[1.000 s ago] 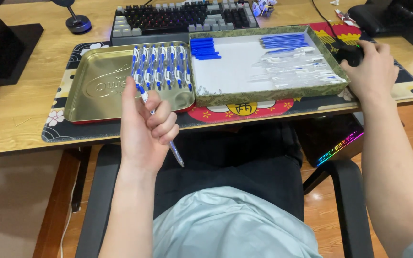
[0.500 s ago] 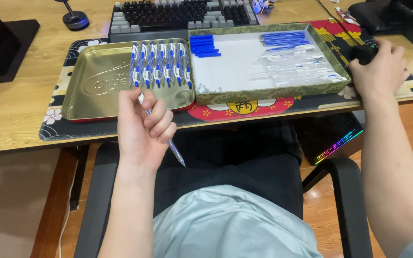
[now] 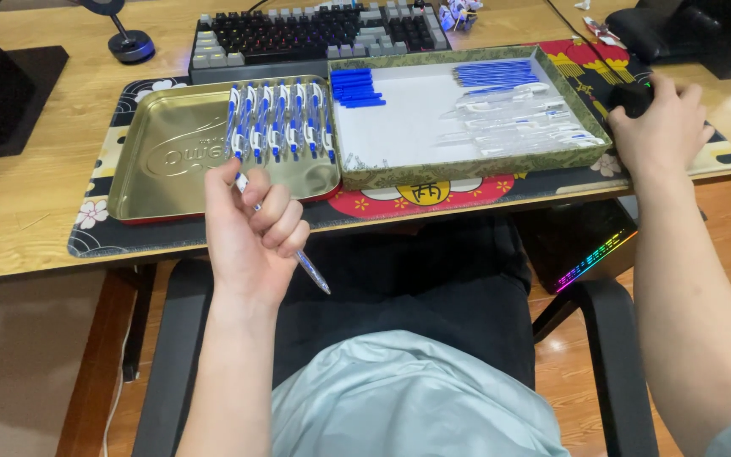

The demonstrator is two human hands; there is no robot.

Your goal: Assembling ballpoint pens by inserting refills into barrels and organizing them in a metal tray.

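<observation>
Blue-and-white pen [image 3: 274, 227] is lying gripped in my left hand [image 3: 251, 233], fist curled around it, tip pointing down, just before the gold tin tray [image 3: 171, 161]; my right hand [image 3: 657, 127] is cupping the mouse [image 3: 629, 95].

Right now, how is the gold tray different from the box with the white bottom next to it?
The gold tray is shiny metal with rounded corners; the box has patterned greenish walls and square corners. The gold tray holds a row of finished blue-and-white pens; the box holds loose parts: blue pieces and clear barrels. Both lie flat, side by side, on the desk mat.
</observation>
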